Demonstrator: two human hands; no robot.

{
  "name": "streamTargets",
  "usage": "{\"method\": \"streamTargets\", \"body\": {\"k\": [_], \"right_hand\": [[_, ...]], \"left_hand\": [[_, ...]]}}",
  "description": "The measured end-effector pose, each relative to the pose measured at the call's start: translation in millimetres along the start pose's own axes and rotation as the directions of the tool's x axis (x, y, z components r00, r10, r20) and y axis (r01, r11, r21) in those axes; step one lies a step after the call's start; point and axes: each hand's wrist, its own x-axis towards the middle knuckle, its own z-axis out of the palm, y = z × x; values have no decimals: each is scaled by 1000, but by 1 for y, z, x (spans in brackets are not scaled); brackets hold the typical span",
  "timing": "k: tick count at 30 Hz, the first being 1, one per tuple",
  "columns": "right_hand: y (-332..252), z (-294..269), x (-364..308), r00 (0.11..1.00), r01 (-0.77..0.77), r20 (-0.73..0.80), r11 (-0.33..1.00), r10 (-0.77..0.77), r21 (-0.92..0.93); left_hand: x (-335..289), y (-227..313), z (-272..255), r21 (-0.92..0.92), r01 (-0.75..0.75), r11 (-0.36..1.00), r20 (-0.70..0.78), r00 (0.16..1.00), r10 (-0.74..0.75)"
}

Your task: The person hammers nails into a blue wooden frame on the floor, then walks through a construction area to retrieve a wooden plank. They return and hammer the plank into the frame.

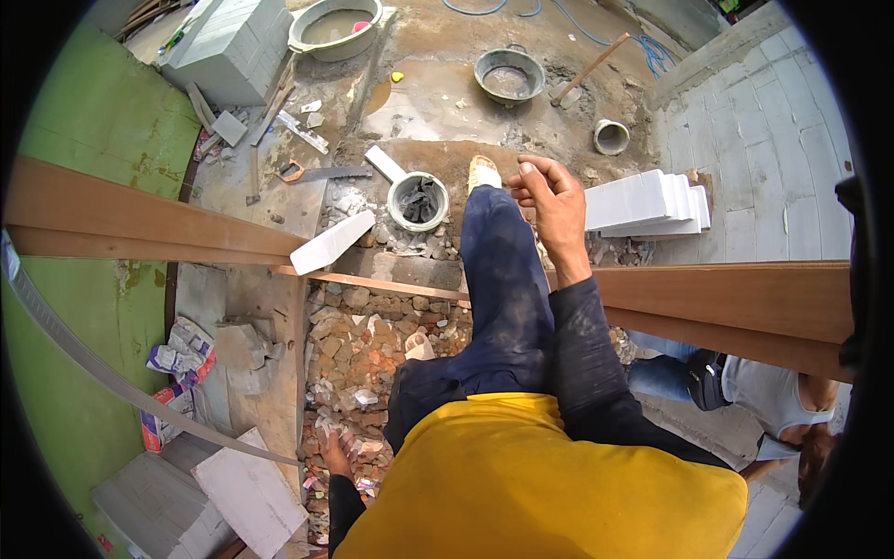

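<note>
My right hand point(557, 210) hangs in front of me by my forward leg, fingers loosely bent and apart, nothing visible in it. Low at my left side, my left hand point(339, 455) is small and partly cut off by my sleeve; its fingers look loosely apart over the rubble point(363, 335). Close to it ends a long grey metal strip point(112, 384); I cannot tell whether they touch. My forward foot point(483, 173) is past a wooden strip point(391, 287) between two brown wooden posts point(726, 296). A small bucket point(417, 224) holding dark material stands left of that foot.
White blocks point(643, 203) lie at the right, and more are stacked point(237, 51) far left. A handsaw point(326, 174), a mortar tub point(335, 26), a black basin point(508, 76) and a pipe-like ring point(611, 138) sit on the floor. Another person point(773, 396) is at the right.
</note>
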Motion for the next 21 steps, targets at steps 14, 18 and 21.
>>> {"method": "streamTargets", "body": {"k": [14,18,21], "right_hand": [[322,-143,394,764,-643,-249,731,595,-226],[309,-203,432,600,-795,-274,522,751,-309],[274,-185,508,598,-772,-159,511,786,-379]], "left_hand": [[2,163,270,246,173,954,-620,785,17],[1,370,295,225,-273,935,-435,830,348],[-29,464,322,-92,-300,949,-462,857,226]]}}
